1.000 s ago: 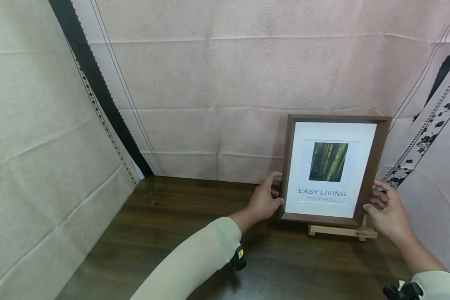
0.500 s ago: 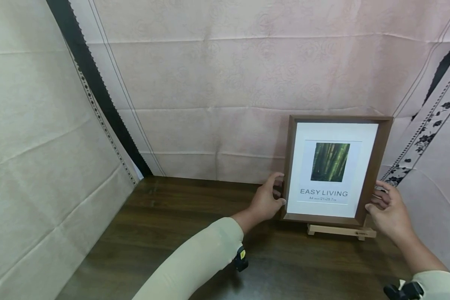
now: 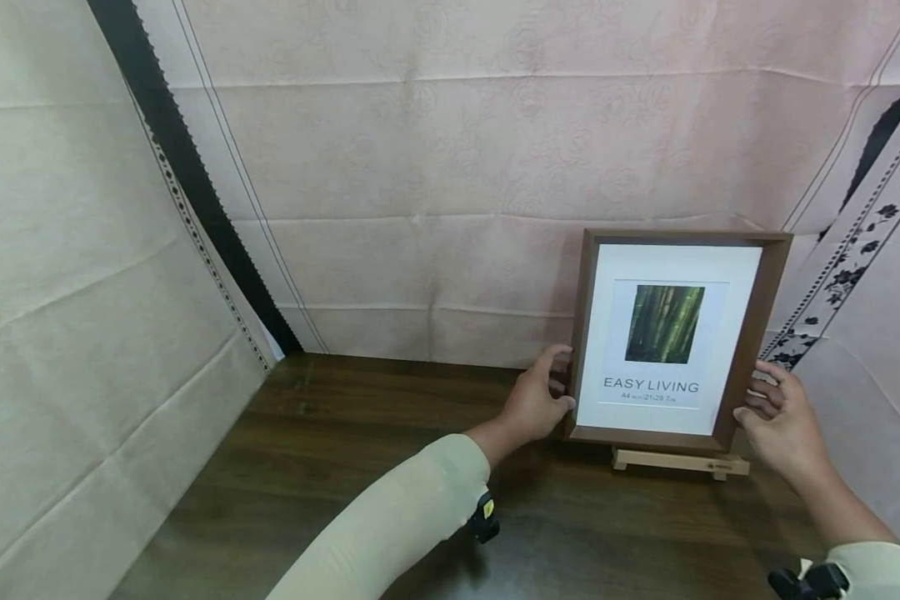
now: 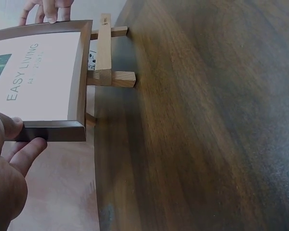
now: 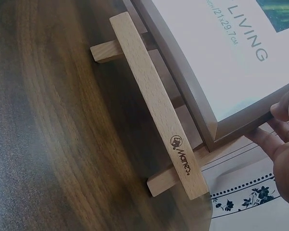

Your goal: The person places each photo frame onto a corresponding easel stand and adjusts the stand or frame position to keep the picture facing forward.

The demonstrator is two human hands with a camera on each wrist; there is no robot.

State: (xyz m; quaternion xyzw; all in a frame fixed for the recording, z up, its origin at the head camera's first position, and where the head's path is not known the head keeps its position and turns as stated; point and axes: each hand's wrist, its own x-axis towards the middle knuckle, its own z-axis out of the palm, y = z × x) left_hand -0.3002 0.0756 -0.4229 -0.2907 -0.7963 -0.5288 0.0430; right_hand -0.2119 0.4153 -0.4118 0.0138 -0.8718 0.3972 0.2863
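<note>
A brown picture frame [image 3: 667,405], with a white mat, a bamboo photo and the words "EASY LIVING", stands nearly upright between both hands. My left hand [image 3: 534,400] pinches its left edge, thumb in front and fingers behind. On the opposite edge, my right hand [image 3: 783,421] pinches it low down the same way. Under the frame is a small light-wood easel [image 3: 678,463]; most of it is hidden behind the frame. In the right wrist view, a gap shows between the frame's bottom edge and the easel's ledge [image 5: 156,103], which has a printed logo.
The easel stands on a dark wooden table [image 3: 390,400]. A pale cloth backdrop [image 3: 420,167] hangs close behind the frame. On the right, a cloth with a black floral border [image 3: 840,283] comes near my right hand, and another pale cloth [image 3: 82,292] hangs at the left.
The frame has shifted slightly to the right over the easel, both hands moving with it and keeping their grip. The easel stays in place; the head view has turned a little.
</note>
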